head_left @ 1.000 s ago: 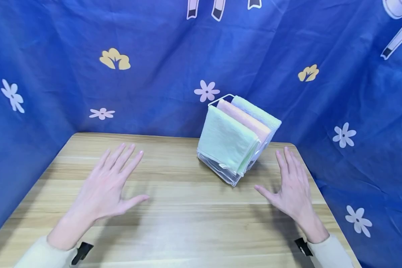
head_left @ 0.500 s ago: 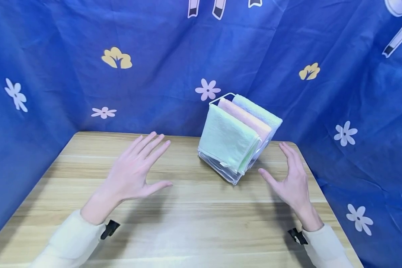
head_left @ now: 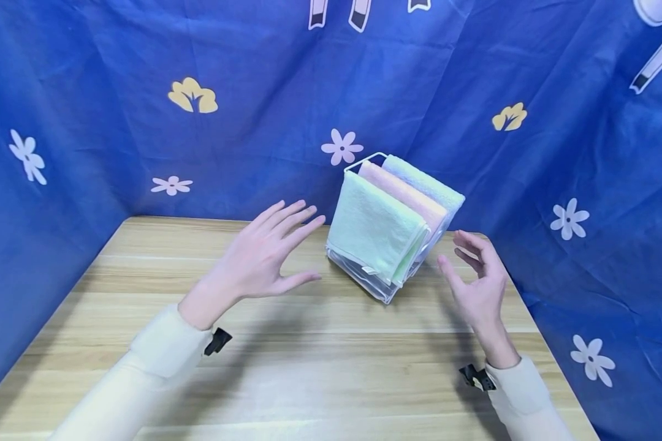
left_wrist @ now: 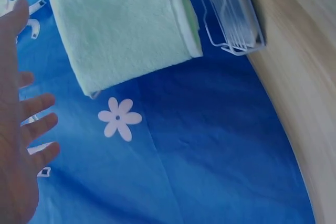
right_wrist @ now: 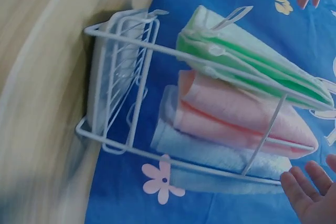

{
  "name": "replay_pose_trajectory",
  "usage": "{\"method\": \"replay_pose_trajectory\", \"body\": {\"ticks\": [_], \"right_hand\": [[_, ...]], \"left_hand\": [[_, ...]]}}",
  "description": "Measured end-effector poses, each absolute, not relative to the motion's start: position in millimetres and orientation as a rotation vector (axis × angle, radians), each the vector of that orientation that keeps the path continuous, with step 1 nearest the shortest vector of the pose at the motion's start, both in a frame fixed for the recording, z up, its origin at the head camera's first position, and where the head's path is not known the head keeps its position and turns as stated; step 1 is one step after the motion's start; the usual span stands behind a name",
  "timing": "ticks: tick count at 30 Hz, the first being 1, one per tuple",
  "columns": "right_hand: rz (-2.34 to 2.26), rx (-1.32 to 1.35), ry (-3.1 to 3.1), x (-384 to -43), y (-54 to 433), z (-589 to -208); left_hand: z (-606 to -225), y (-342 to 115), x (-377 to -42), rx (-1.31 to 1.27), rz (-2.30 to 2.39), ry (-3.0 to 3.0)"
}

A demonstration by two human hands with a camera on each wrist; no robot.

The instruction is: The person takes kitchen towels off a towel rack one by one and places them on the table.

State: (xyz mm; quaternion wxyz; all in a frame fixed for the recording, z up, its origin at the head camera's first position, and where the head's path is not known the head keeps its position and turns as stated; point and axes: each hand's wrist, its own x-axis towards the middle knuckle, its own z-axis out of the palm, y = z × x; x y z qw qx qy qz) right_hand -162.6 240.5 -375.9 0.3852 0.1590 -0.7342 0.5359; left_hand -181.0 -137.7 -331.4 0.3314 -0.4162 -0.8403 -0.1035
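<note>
A white wire rack (right_wrist: 116,36) stands at the back of the table, its base holding something clear and plastic-looking. Three folded towels hang over it: a pale green towel (head_left: 377,223) in front, a pink towel (head_left: 399,188) in the middle, a light blue towel (head_left: 427,184) behind. Just left of the rack my left hand (head_left: 262,251) hovers with fingers spread, holding nothing. To the rack's right my right hand (head_left: 481,285) is raised, fingers loosely bent, thumb apart, also empty. In the right wrist view its fingertips are close to the blue towel (right_wrist: 220,153); contact cannot be told.
The wooden table (head_left: 331,380) ends at a blue curtain (head_left: 254,122) with printed flowers, which closes in the back and both sides. The rack stands close to the back curtain. A black strap piece (head_left: 217,342) sits at my left cuff, another (head_left: 477,377) at my right.
My left hand has moved right and away from me, towards the rack. The right hand has shifted slightly and its fingers have bent. The rack and towels have stayed in place.
</note>
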Motion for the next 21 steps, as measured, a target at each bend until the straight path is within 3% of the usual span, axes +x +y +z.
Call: {"method": "replay_pose_trajectory", "body": {"ticks": [21], "right_hand": [[1.949,0.420,-1.557,-169.9,216.5,-362.4]], "left_hand": [[-310.0,-70.6,-224.0,-1.235,-0.232,-2.078]]}}
